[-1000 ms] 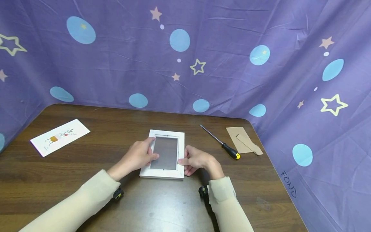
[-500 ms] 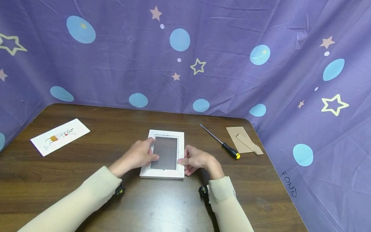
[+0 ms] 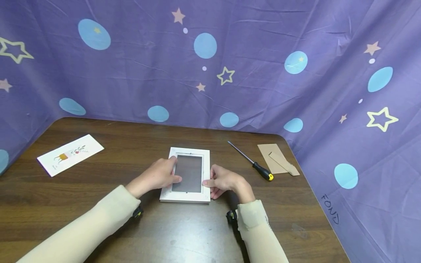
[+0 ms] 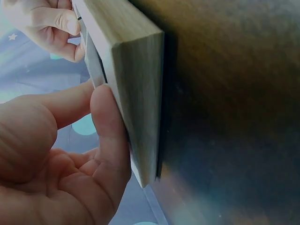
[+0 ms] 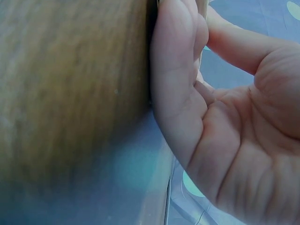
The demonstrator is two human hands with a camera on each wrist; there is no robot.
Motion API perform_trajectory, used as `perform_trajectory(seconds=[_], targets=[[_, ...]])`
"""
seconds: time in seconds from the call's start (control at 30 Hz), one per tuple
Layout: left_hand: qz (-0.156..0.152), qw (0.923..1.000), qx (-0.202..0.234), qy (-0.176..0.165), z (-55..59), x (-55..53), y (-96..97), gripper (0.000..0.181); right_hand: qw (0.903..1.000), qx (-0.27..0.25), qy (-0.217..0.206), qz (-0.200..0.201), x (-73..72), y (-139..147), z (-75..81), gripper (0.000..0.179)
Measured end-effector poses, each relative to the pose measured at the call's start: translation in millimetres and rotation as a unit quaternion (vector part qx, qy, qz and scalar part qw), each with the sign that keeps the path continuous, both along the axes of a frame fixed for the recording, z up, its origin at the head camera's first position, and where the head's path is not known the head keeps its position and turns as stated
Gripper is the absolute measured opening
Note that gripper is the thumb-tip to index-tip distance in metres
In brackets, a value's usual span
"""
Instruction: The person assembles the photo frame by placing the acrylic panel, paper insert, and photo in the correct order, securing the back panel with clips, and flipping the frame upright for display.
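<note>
A white picture frame (image 3: 184, 197) lies on the wooden table (image 3: 131, 233), a grey pane (image 3: 189, 171) within its opening. My left hand (image 3: 156, 175) grips the frame's left side, with the thumb reaching over the pane's edge and a fingertip near the upper left inner corner. Seen from the left wrist, a finger (image 4: 110, 117) lies along the thick frame side (image 4: 136, 93). On the opposite side, my right hand (image 3: 225, 179) holds the frame's right rail, thumb on top and the other fingers curled beside it. In the right wrist view those fingers (image 5: 176, 70) are close to the tabletop.
Right of the frame lies a screwdriver (image 3: 261, 171) with a black and yellow handle. Beyond it are a brown backing board (image 3: 268, 149) and a narrow cardboard piece (image 3: 284, 164). A white illustrated card (image 3: 70, 155) lies far left. A purple curtain (image 3: 256, 106) borders the table.
The head view has shifted slightly. My left forearm has tilted a little, while both hands keep their places on the frame.
</note>
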State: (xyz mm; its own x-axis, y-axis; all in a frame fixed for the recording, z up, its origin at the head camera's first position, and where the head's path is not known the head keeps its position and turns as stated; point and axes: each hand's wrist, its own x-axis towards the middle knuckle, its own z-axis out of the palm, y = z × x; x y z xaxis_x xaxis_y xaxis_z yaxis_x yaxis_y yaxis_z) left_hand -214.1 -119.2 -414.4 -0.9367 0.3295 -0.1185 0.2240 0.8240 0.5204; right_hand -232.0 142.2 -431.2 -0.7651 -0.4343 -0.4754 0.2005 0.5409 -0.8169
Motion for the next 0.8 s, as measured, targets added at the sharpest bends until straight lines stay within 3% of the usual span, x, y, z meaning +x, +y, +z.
perform_trajectory(seconds=[0.43, 0.6, 0.8], targets=[[-0.06, 0.9972, -0.045, 0.003, 7.5, -3.8, 2.4, 0.051, 1.0, -0.006, -0.001, 0.002, -1.6, 1.8, -2.0, 0.027], [-0.058, 0.9976, -0.037, 0.004, 5.0, -4.6, 2.3, 0.05, 0.9999, -0.015, -0.005, 0.001, -1.8, 2.3, -2.6, 0.027], [-0.046, 0.9986, -0.024, 0.01, 1.9, -5.3, -1.2, 0.06, 0.9998, -0.022, -0.005, 0.001, -1.0, 2.9, -2.6, 0.028]])
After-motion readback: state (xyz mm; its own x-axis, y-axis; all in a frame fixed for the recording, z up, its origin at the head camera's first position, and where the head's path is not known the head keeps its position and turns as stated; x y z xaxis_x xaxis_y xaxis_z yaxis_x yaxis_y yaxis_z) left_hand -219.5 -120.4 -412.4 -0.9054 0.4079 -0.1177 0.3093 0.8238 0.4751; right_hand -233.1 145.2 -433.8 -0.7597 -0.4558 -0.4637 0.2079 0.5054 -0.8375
